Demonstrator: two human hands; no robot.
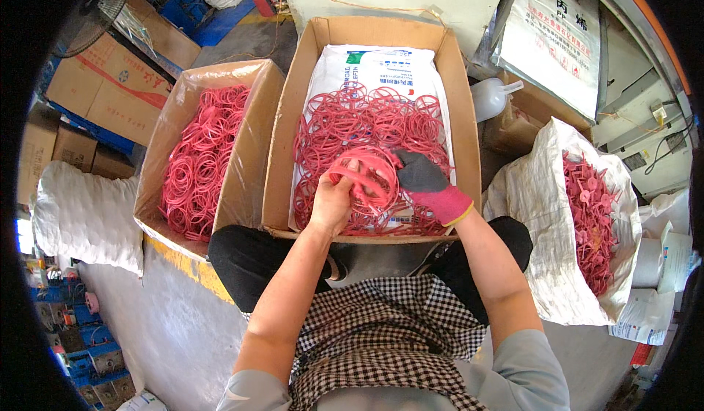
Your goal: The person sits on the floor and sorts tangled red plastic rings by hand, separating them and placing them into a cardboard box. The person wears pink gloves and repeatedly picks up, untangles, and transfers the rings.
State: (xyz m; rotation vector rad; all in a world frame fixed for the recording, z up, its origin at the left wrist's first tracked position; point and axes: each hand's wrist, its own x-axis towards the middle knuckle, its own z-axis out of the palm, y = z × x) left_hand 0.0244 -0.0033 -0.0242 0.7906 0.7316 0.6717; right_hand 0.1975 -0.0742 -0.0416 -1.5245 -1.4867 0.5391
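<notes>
My bare left hand [331, 202] grips the left side of a bundle of pink plastic rings [391, 170], with the thumb on top. At the bundle's right edge is my right hand [432, 185], in a grey-palmed pink work glove; its fingertips close on the rings and are partly hidden. Both hands are above the near half of an open cardboard box [468, 136]. Inside it, many loose pink rings [368, 117] lie tangled over a printed white plastic sack [333, 73].
Left of this box stands a plastic-lined carton [247, 152] heaped with pink rings [201, 174]. To the right, an open white woven sack [528, 207] holds pink moulded plastic pieces [591, 213]. A white plastic scoop [492, 98] rests behind it. A fan [93, 12] is at upper left.
</notes>
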